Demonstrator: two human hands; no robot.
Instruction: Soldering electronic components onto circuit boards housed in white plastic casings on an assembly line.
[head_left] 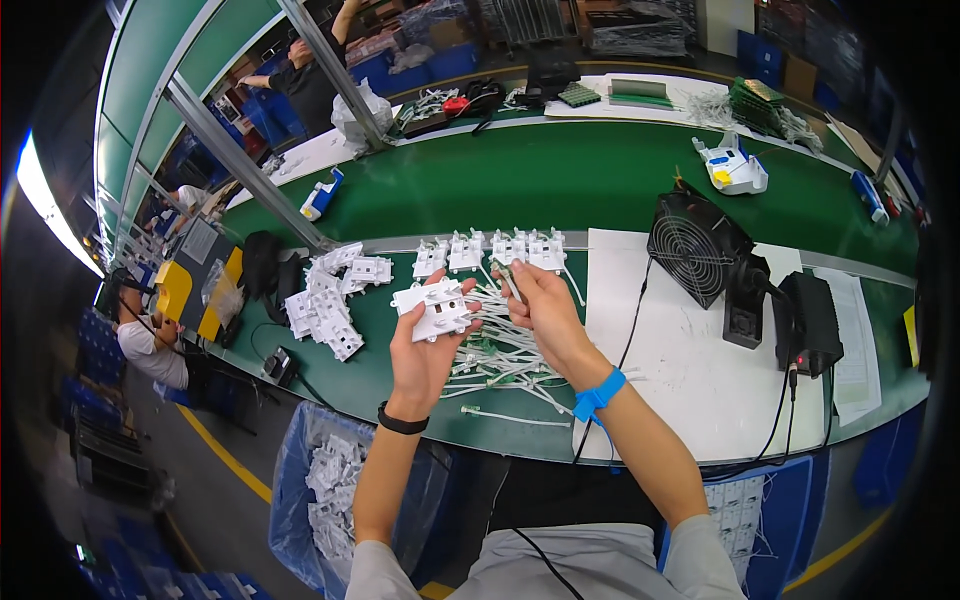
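Left hand clamps the white plate between thumb and fingers; right hand pinches a small board above the wires. Plate appears light, stiff, best held by edges; board, likely fragile.

A long, belt-like green surface stretches across the work hall on my remote feed, just beyond a green-topped bench. To the left, I see metal posts framing green panels, with a bright strip light at the edge. Yellow lines mark the dark floor; blue bins and film-wrapped stacks stand at the back.
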